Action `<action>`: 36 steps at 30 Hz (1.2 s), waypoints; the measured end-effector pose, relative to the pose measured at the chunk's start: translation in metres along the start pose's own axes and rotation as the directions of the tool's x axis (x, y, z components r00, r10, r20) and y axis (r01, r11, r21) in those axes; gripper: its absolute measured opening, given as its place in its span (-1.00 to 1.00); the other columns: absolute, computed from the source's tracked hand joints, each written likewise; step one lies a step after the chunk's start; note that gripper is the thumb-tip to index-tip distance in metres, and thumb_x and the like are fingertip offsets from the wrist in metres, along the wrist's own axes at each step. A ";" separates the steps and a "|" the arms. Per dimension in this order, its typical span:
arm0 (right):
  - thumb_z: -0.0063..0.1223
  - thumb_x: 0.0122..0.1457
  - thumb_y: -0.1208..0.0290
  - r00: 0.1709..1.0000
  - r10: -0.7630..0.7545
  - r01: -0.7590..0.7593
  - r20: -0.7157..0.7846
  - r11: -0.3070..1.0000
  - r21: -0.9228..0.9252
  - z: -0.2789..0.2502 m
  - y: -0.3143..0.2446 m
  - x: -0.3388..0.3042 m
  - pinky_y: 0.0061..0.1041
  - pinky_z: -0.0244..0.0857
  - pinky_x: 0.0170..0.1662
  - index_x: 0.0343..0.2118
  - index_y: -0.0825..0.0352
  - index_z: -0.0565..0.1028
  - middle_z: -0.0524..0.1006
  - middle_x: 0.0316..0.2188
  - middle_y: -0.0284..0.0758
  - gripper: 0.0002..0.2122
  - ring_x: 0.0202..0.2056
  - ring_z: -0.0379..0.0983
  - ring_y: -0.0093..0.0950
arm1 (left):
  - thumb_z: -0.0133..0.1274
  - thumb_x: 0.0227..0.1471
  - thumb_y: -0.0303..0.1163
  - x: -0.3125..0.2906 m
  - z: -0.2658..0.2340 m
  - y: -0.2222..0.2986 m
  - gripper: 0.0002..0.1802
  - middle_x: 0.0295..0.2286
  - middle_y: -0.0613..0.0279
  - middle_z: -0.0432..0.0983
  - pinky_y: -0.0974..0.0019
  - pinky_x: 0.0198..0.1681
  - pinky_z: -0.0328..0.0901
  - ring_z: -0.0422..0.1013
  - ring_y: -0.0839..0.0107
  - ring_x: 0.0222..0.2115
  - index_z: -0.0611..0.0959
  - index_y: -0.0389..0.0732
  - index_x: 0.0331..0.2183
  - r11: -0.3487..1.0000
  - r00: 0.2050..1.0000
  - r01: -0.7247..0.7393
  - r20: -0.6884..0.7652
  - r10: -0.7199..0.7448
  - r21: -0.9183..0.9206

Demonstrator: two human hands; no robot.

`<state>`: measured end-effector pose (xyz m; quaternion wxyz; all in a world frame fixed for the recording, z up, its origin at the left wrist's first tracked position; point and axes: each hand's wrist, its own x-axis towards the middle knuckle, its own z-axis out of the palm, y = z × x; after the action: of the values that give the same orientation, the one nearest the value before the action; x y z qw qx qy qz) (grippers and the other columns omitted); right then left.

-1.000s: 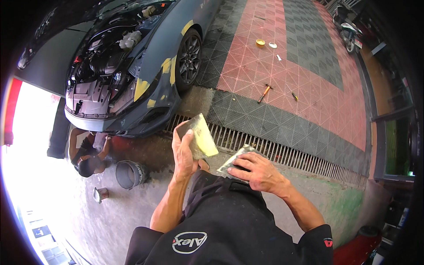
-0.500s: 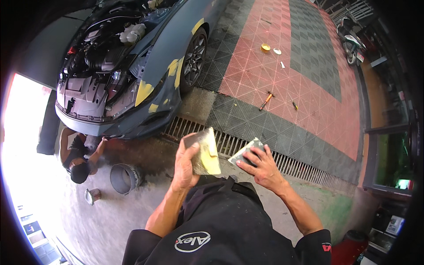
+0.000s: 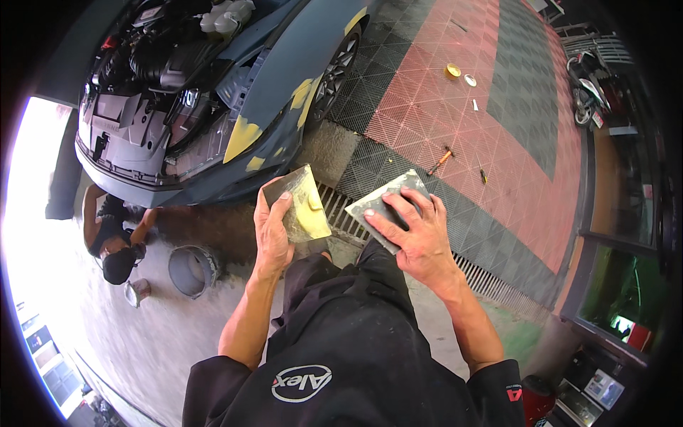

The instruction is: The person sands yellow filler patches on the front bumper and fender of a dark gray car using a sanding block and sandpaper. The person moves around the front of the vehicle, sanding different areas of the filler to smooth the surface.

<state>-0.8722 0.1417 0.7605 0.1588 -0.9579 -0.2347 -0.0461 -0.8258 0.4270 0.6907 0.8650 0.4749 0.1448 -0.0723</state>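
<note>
My left hand (image 3: 272, 233) is closed on the edge of a flat grey filler spreader (image 3: 293, 222). A lump of yellow filler (image 3: 308, 201) lies smeared across its face. In my right hand (image 3: 425, 238) is another dark grey spreader (image 3: 371, 201), with fingers pressed along its top and pale yellow residue near its far edge. Both blades are held up before my waist, a gap between them. Ahead to the left stands a dark grey car (image 3: 277, 71), with dried-looking yellow filler patches (image 3: 242, 139) on its front fender and its engine bay exposed.
A person (image 3: 117, 245) crouches by the front bumper, near a grey bucket (image 3: 191, 272) and a small can (image 3: 136, 292). A drain grate (image 3: 491, 281) crosses the floor. On the tiles lie a hammer (image 3: 441, 161), a screwdriver-like tool (image 3: 484, 176) and a yellow tin (image 3: 453, 70).
Both hands have risen and moved farther from my body, and the right spreader is now nearer the left one. My view has shifted, bringing the car's front closer.
</note>
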 end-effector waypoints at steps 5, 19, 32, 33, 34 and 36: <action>0.39 -0.03 0.50 0.984 -0.176 0.176 0.034 0.984 -0.004 0.020 0.036 0.062 0.25 0.10 0.36 0.27 -0.26 0.63 0.43 0.32 -0.45 -0.28 0.38 0.28 -0.22 | -0.02 0.43 -0.51 0.042 0.009 -0.013 -0.59 0.04 0.09 0.65 0.18 0.16 0.52 0.61 0.34 0.01 0.53 -0.28 0.25 0.996 0.999 -0.027 -0.028 0.029 0.080; 0.12 0.55 0.06 0.853 0.120 -0.448 0.509 -0.333 0.830 0.248 0.325 0.190 0.11 0.45 0.33 0.46 0.32 0.41 0.48 0.38 -0.13 -0.42 0.35 0.47 -0.13 | 0.08 0.40 -0.50 0.197 -0.042 -0.180 -0.62 -0.01 0.19 0.65 0.25 0.10 0.51 0.57 0.39 -0.03 0.57 -0.26 0.19 0.997 0.811 -0.007 -0.584 -0.037 -0.073; 0.48 0.01 0.08 0.739 -0.529 0.514 -0.417 0.843 -0.159 0.401 0.338 0.328 0.03 0.30 0.39 0.00 0.15 0.79 0.64 0.19 -0.31 -0.52 0.37 0.32 0.08 | 0.12 0.46 -0.36 0.350 -0.229 -0.516 -0.66 -0.04 0.22 0.66 0.25 0.12 0.40 0.51 0.44 -0.02 0.60 -0.27 0.16 0.923 0.973 0.111 -0.229 -0.026 0.367; 0.48 -0.03 0.13 0.706 -0.554 0.515 -0.442 0.829 -0.217 0.410 0.333 0.332 0.01 0.30 0.40 -0.01 0.13 0.80 0.65 0.18 -0.33 -0.54 0.38 0.30 0.08 | 0.11 0.47 -0.35 0.361 -0.239 -0.525 -0.65 -0.03 0.18 0.66 0.23 0.13 0.40 0.52 0.41 0.00 0.60 -0.28 0.17 0.911 0.979 0.094 -0.206 -0.010 0.401; 0.48 -0.04 0.16 0.677 -0.576 0.522 -0.459 0.815 -0.252 0.415 0.329 0.335 0.02 0.29 0.41 0.00 0.15 0.80 0.65 0.18 -0.32 -0.53 0.37 0.32 0.07 | 0.14 0.47 -0.33 0.369 -0.248 -0.534 -0.65 -0.06 0.21 0.66 0.25 0.11 0.40 0.51 0.45 -0.04 0.60 -0.29 0.15 0.895 0.979 0.082 -0.202 0.009 0.438; 0.47 -0.06 0.22 0.610 -0.621 0.532 -0.492 0.781 -0.327 0.424 0.318 0.341 0.03 0.29 0.42 0.03 0.19 0.79 0.65 0.19 -0.28 -0.50 0.36 0.35 0.07 | 0.14 0.46 -0.33 0.381 -0.269 -0.551 -0.65 -0.06 0.20 0.65 0.24 0.11 0.41 0.51 0.43 -0.03 0.60 -0.29 0.15 0.881 0.983 0.047 -0.180 0.043 0.470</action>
<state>-0.4166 0.1617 0.3251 0.1271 -0.7788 -0.4671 -0.3989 -0.6583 0.3617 -0.0085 0.7059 0.6757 0.2033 -0.0617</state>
